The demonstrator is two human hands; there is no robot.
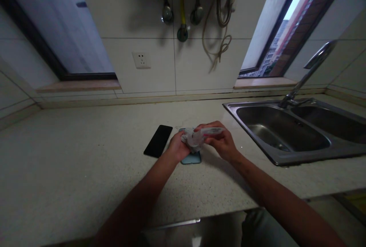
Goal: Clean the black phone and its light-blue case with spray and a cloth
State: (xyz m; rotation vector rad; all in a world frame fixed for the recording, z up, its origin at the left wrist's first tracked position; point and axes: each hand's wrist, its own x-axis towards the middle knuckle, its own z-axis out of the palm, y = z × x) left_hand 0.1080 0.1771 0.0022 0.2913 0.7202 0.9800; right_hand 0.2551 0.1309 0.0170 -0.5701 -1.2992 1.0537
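Observation:
My left hand is closed around a crumpled, whitish tissue or cloth. In my right hand is a pale, translucent object with a reddish mark, held nearly level, its end pointing at the crumpled piece. Whether it is a small bottle or a packet I cannot make out. Under both hands a light-blue phone case lies on the countertop, partly covered by my left hand and the crumpled piece. A black smartphone lies flat and slanted just left of my left hand.
A double steel sink with a chrome faucet is set into the pale countertop on the right. The tiled wall behind carries a socket and several hoses, between two windows. The counter's front edge runs below my forearms.

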